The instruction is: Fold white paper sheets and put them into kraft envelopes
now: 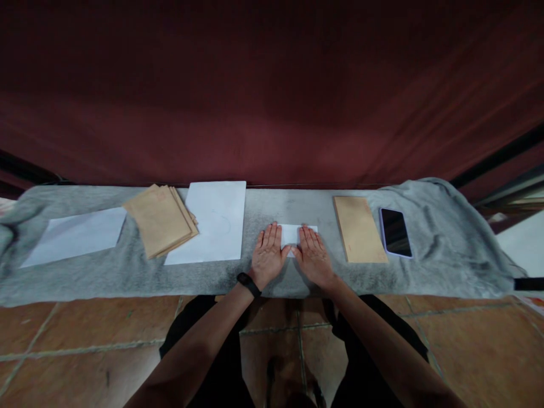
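Both my hands lie flat on a small folded white paper (292, 233) in the middle of a narrow table covered with a grey cloth (289, 207). My left hand (267, 254) presses its left part, fingers stretched out and together. My right hand (313, 255) presses its right part the same way. The thumbs nearly meet over the paper's near edge. A black band (249, 284) sits on my left wrist. Most of the paper is hidden under my hands.
A white sheet (215, 228) lies left of my hands, beside a fanned stack of brown envelopes (159, 226) and another white sheet (79, 235) at far left. To the right lie one brown envelope (359, 228) and a phone (395, 232). A dark red curtain hangs behind.
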`<move>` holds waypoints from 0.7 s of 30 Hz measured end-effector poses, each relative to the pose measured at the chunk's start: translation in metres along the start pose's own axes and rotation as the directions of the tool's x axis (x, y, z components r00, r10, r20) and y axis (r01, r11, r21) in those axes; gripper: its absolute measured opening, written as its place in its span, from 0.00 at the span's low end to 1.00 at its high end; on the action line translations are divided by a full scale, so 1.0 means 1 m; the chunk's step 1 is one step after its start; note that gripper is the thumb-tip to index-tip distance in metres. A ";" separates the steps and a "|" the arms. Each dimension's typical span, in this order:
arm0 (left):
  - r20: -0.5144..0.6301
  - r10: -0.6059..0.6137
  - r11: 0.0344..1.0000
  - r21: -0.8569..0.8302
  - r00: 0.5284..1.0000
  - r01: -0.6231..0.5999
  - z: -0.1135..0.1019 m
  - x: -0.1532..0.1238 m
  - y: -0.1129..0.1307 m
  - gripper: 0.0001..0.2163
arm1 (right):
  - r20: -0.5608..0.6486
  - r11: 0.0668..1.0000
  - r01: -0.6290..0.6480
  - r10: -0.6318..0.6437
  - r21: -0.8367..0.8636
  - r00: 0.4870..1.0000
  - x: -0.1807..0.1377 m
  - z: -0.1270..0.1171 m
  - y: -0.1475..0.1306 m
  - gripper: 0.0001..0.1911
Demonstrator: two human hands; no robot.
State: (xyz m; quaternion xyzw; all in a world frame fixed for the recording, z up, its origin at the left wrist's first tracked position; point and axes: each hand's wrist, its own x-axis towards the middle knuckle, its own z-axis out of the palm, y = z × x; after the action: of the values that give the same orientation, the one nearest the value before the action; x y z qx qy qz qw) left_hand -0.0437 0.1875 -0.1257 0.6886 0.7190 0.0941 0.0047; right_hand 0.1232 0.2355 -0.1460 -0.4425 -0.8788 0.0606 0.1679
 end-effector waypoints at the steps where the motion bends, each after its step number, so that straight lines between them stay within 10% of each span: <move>1: 0.005 -0.004 1.000 0.009 1.000 0.004 0.000 0.000 0.000 0.32 | -0.002 1.000 -0.004 0.004 -0.009 1.000 0.000 0.000 0.001 0.35; 21: -0.048 0.056 0.998 0.015 0.997 -0.055 -0.005 0.001 0.011 0.29 | -0.044 0.992 -0.095 0.092 -0.078 0.995 0.000 -0.010 0.011 0.31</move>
State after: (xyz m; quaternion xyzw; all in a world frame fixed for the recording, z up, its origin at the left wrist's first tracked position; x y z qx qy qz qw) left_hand -0.0338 0.1878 -0.1194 0.7057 0.7002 0.1058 -0.0200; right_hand 0.1353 0.2415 -0.1396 -0.4906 -0.8553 0.0243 0.1649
